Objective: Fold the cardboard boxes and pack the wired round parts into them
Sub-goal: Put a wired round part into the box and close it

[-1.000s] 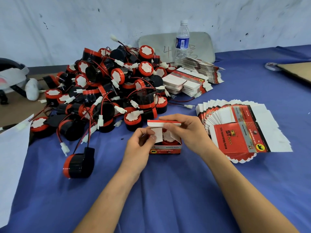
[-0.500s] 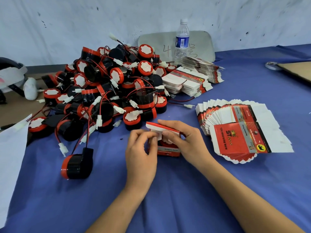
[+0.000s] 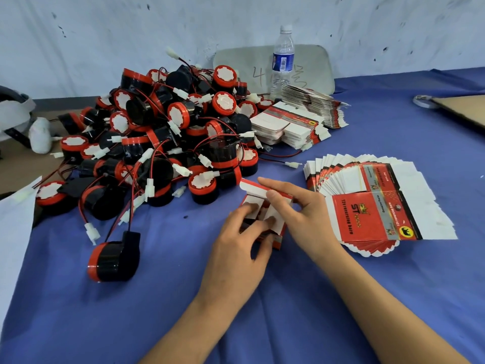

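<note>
Box (image 3: pixel 277 237) now tilted, tight in left hand (image 3: pixel 236 248) and right hand (image 3: pixel 307 219); parts heap (image 3: pixel 168 143) just behind.

A clear water bottle (image 3: pixel 283 61) stands upper centre against a grey panel (image 3: pixel 315 67) with handwriting, which leans on the scuffed white wall (image 3: pixel 105 35). A blue cloth (image 3: pixel 262 311) covers the table. At upper right a tape roll (image 3: pixel 423 101) lies beside a brown board (image 3: pixel 464 109), and a white sheet (image 3: pixel 13 232) sits at the left edge.

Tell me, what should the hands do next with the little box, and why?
Probably fold the lid down and tuck it in. The left hand holds the box, pressing the white side flaps inward, and the right hand pinches the red-edged lid, which is not yet closed.
</note>
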A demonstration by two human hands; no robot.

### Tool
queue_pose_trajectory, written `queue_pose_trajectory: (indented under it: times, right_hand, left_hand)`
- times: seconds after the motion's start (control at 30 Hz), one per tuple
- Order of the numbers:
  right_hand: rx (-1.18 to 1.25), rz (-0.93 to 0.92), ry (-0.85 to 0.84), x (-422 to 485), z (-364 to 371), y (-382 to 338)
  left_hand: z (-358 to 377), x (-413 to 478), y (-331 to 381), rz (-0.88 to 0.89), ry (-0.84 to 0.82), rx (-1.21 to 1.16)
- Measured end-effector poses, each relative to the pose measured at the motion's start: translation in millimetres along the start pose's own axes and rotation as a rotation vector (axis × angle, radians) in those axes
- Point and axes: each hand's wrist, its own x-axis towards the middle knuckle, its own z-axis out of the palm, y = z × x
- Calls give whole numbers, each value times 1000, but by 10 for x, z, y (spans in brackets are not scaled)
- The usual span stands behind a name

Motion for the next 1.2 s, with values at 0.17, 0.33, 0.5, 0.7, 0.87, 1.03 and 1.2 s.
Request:
queue_pose_trajectory:
  times: [0.17, 0.33, 0.5, 0.7, 0.87, 1.03, 1.2]
  right_hand:
    - [-226, -115, -41, -82, -5, 4]
    - [-300, -173, -73, -122, -10, 45]
    - [-409, -206, -104, -173, 46, 100]
    - [-400, -205, -102, -185, 56, 109]
    - [-448, -275, -65, -192, 88, 119]
    - [-485, -276, -37, -196, 109, 133]
    - [-469, -238, -108, -196, 93, 131]
  left_hand:
    - [-30, 72, -32, 11, 33, -75]
    - [-48, 87, -53, -209, 234, -313]
    - [-35, 106, -175, -375, 270, -418]
    - [-83, 107, -180, -303, 238, -473]
    - [-110, 154, -203, -353, 214, -585]
    - [-97, 185, -230, -416, 204, -632]
    - [-99, 190, -264, -423, 198, -607]
